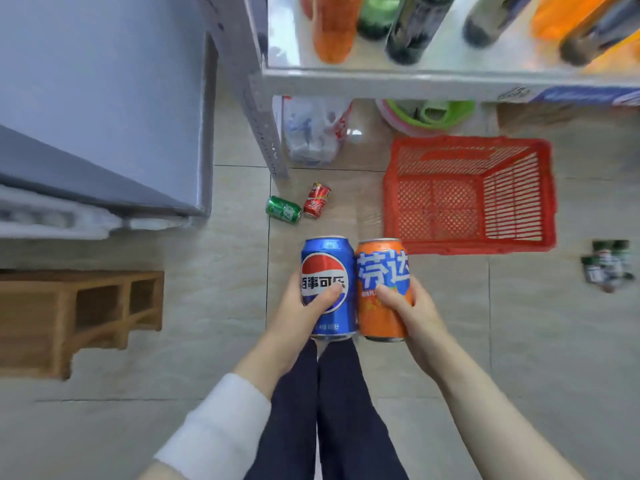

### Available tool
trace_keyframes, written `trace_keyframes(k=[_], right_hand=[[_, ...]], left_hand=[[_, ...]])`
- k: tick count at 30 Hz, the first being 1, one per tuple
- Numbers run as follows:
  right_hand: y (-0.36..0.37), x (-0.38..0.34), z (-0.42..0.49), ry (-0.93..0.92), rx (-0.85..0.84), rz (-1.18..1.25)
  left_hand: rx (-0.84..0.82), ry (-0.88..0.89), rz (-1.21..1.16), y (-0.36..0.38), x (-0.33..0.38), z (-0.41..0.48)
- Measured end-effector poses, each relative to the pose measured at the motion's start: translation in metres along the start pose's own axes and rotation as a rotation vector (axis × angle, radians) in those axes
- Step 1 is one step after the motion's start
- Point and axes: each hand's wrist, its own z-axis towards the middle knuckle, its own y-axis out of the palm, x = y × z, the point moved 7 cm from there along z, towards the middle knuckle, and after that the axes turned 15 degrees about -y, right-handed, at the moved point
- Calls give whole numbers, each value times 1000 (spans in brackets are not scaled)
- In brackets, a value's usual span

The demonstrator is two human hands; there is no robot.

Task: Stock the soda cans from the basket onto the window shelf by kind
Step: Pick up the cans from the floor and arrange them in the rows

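My left hand (301,313) grips a blue Pepsi can (329,268), held upright. Right beside it, touching, my right hand (408,313) grips an orange Fanta can (381,268). Both cans are held above the tiled floor, in front of my legs. The red plastic basket (391,202) stands on the floor ahead to the right, with nothing inside. A green can (283,209) and a red cola can (316,200) lie on their sides on the floor near the shelf post. The white shelf (381,79) at the top carries bottles.
A grey cabinet (104,98) fills the upper left. A wooden stool (69,317) sits at the left. A plastic bag (311,133) and green and pink basins (429,116) are under the shelf. Dark small bottles (606,265) lie on the floor at the right.
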Motion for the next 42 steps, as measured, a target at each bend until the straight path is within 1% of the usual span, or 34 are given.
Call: trace_keyframes(k=[3,6,14,20,25,30,33,37,42], right_hand=[[-9,-78,-50,-76,42,19],[-29,-125,-88,-139,110,84],[-112,-208,-143,-284,191,162],[-182,-273,-163,-427,208,168],[-238,-347,-166,-566,255,130],[-269,-429,-154,-706,267,97],[-277,-476,-141,-769,265,61],[-281,-525,-116,-819,285,13],[-278,-580,-89,-888,251,-57]], left_hand=[[-24,58,15,34,39,-74],[-54,123,51,69,67,-124],[-92,274,179,168,104,-192],[-117,438,268,250,125,-225],[-178,571,309,320,176,-258],[-190,737,349,370,247,-289],[-199,832,378,395,289,-304],[-219,922,360,415,341,-316],[-171,1000,364,424,395,-323]])
